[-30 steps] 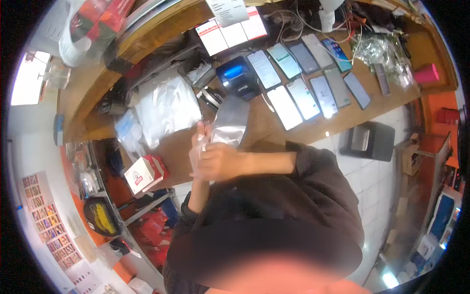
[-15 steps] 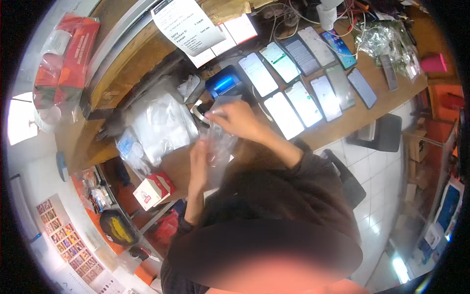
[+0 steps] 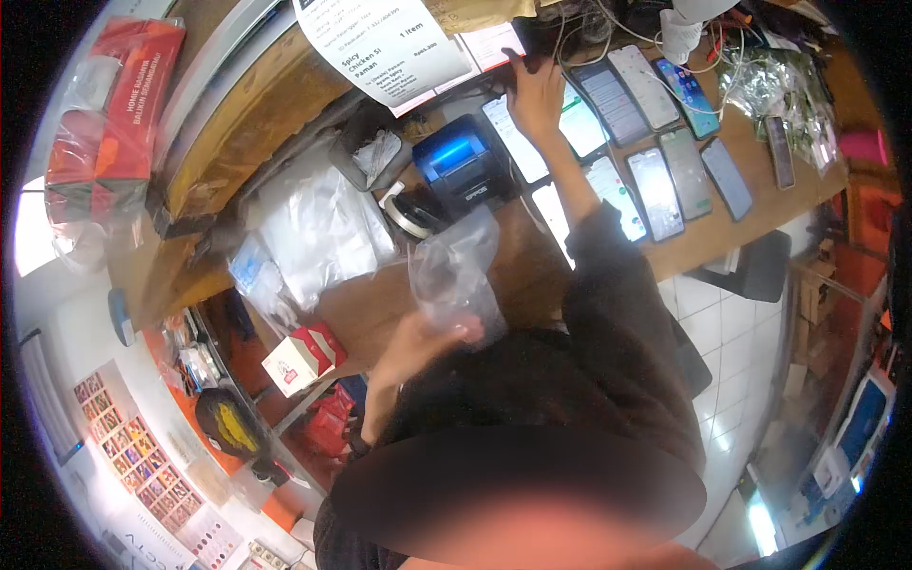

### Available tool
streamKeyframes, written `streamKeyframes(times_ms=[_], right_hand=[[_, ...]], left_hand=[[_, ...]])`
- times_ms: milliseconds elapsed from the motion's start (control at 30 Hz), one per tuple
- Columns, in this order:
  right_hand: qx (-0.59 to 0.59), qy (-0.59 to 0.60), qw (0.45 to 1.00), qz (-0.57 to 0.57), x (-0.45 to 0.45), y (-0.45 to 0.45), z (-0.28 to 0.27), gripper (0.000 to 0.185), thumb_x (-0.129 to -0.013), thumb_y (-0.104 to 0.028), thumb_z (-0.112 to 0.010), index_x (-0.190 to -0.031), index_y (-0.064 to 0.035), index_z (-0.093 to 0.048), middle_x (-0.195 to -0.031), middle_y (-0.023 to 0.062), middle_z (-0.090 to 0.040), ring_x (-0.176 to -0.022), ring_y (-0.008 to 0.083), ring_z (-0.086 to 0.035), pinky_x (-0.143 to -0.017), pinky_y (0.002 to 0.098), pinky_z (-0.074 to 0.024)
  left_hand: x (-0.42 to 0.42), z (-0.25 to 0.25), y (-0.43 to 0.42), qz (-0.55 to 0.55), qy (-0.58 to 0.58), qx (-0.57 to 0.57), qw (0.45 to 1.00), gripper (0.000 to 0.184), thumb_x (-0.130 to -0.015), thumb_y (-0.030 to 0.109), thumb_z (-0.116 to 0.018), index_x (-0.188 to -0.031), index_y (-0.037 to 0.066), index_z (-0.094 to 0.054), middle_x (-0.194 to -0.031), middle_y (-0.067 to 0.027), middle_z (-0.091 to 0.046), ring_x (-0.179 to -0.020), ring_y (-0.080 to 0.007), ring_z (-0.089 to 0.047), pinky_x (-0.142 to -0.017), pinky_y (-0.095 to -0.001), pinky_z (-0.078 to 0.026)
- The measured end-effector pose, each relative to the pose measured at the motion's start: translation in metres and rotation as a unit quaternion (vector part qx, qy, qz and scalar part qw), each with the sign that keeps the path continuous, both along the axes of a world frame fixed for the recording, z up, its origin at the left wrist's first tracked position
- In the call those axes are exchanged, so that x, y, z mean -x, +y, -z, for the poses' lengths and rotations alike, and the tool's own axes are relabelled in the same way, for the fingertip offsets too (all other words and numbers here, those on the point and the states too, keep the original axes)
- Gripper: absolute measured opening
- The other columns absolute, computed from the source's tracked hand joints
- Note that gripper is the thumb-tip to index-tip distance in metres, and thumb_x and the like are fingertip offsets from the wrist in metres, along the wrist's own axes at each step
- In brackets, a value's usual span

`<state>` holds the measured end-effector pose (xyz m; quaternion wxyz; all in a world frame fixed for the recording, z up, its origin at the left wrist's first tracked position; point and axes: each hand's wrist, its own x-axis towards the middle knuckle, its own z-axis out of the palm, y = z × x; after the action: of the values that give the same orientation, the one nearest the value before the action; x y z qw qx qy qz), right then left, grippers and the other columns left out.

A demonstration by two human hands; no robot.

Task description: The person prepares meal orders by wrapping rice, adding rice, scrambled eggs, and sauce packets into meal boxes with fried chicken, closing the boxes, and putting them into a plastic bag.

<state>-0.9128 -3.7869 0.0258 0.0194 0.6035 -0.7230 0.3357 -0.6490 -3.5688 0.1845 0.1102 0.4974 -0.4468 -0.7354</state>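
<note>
My left hand (image 3: 432, 334) is closed around the lower part of a clear plastic bag (image 3: 456, 271), held over the near edge of the wooden desk. The bag's upper end stands loose and crumpled, and I cannot make out its contents. My right hand (image 3: 535, 98) is stretched far forward above the phones, fingers extended and apart. Its darkened fingertips come up to a white card with a red border (image 3: 494, 47) beside the long printed receipt (image 3: 399, 57). Below that arm lies a lit phone (image 3: 514, 138), partly covered.
A blue-lit receipt printer (image 3: 461, 166) and a tape roll (image 3: 410, 211) sit left of the phones. Clear bags (image 3: 328, 237) lie further left, with a red and white box (image 3: 302, 361) at the desk edge. Cables and several phones (image 3: 655, 195) fill the right side.
My right hand has left the bag and moved forward and right, over the phones to the card. My left hand keeps the bag and has shifted slightly right and nearer me.
</note>
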Motion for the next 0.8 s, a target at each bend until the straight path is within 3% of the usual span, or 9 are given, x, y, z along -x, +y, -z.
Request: streamKeyframes(times_ms=[167, 267, 367, 467, 567, 633, 700, 800], right_hand=[[0.072, 0.057, 0.996, 0.003, 0.01, -0.03, 0.0, 0.069, -0.069, -0.014, -0.064, -0.132, -0.029, -0.041, -0.102, 0.0203, -0.048, -0.093, 0.0363, -0.047, -0.076, 0.045, -0.0371], [0.054, 0.062, 0.997, -0.002, 0.012, -0.032, -0.001, 0.068, -0.071, -0.015, -0.063, -0.133, -0.0296, -0.04, -0.109, 0.0228, -0.049, -0.095, 0.0372, -0.048, -0.079, 0.046, -0.0371], [0.05, 0.024, 0.998, -0.016, 0.012, -0.021, -0.011, 0.064, -0.073, -0.014, -0.061, -0.132, -0.0281, -0.043, -0.111, 0.0241, -0.049, -0.098, 0.0375, -0.047, -0.082, 0.045, -0.0367], [0.035, 0.002, 0.999, -0.026, 0.012, -0.019, -0.008, 0.056, -0.076, -0.014, -0.058, -0.13, -0.0252, -0.048, -0.11, 0.0246, -0.049, -0.101, 0.0372, -0.047, -0.084, 0.0435, -0.036], [0.018, 0.009, 0.999, -0.028, 0.012, -0.019, -0.005, 0.05, -0.077, -0.014, -0.056, -0.126, -0.0226, -0.052, -0.11, 0.024, -0.05, -0.1, 0.0359, -0.048, -0.084, 0.0427, -0.0358], [0.026, 0.001, 0.999, -0.03, 0.012, -0.021, -0.005, 0.047, -0.078, -0.014, -0.055, -0.125, -0.0216, -0.053, -0.109, 0.0234, -0.05, -0.1, 0.0351, -0.048, -0.083, 0.0429, -0.0359], [-0.021, 0.061, 0.997, -0.03, 0.013, -0.024, -0.006, 0.048, -0.078, -0.014, -0.054, -0.125, -0.0215, -0.053, -0.108, 0.0206, -0.051, -0.097, 0.0338, -0.048, -0.081, 0.0423, -0.036], [-0.002, 0.073, 0.997, -0.033, 0.013, -0.019, -0.011, 0.047, -0.076, -0.013, -0.055, -0.122, -0.0204, -0.056, -0.106, 0.0184, -0.052, -0.095, 0.0332, -0.049, -0.079, 0.0424, -0.0359]], left_hand=[[0.012, 0.004, 0.009, 0.036, -0.051, 0.004, 0.998, 0.019, -0.088, 0.008, -0.059, -0.103, -0.002, -0.062, -0.093, -0.0068, -0.065, -0.086, -0.0144, -0.061, -0.077, -0.0267, -0.048], [0.013, 0.009, 0.013, 0.057, -0.003, -0.041, 0.998, 0.018, -0.088, 0.009, -0.059, -0.102, -0.001, -0.063, -0.092, -0.007, -0.065, -0.084, -0.0145, -0.06, -0.077, -0.0264, -0.048], [0.016, 0.005, 0.01, 0.068, 0.027, 0.03, 0.997, 0.017, -0.088, 0.008, -0.058, -0.103, -0.001, -0.062, -0.09, -0.0072, -0.065, -0.085, -0.0145, -0.06, -0.077, -0.0263, -0.047], [0.013, 0.009, 0.011, 0.058, -0.01, 0.029, 0.998, 0.011, -0.086, 0.005, -0.061, -0.095, -0.001, -0.063, -0.09, -0.0076, -0.065, -0.086, -0.0146, -0.06, -0.079, -0.0268, -0.047], [0.008, 0.02, 0.016, -0.016, 0.039, 0.0, 0.999, 0.007, -0.082, 0.001, -0.063, -0.085, 0.001, -0.057, -0.091, -0.0091, -0.065, -0.09, -0.0154, -0.061, -0.079, -0.0274, -0.047], [0.01, 0.021, 0.016, -0.095, 0.098, 0.023, 0.99, 0.016, -0.08, -0.004, -0.064, -0.08, 0.003, -0.049, -0.091, -0.0101, -0.065, -0.092, -0.0168, -0.061, -0.079, -0.0274, -0.047], [0.013, 0.013, 0.012, -0.086, 0.087, 0.032, 0.992, 0.018, -0.08, -0.004, -0.063, -0.081, 0.004, -0.047, -0.091, -0.0108, -0.065, -0.093, -0.0177, -0.061, -0.08, -0.0279, -0.047], [0.009, 0.016, 0.013, -0.077, 0.04, 0.014, 0.996, 0.016, -0.081, -0.003, -0.063, -0.082, 0.003, -0.048, -0.092, -0.011, -0.065, -0.094, -0.0194, -0.061, -0.081, -0.0293, -0.047]])
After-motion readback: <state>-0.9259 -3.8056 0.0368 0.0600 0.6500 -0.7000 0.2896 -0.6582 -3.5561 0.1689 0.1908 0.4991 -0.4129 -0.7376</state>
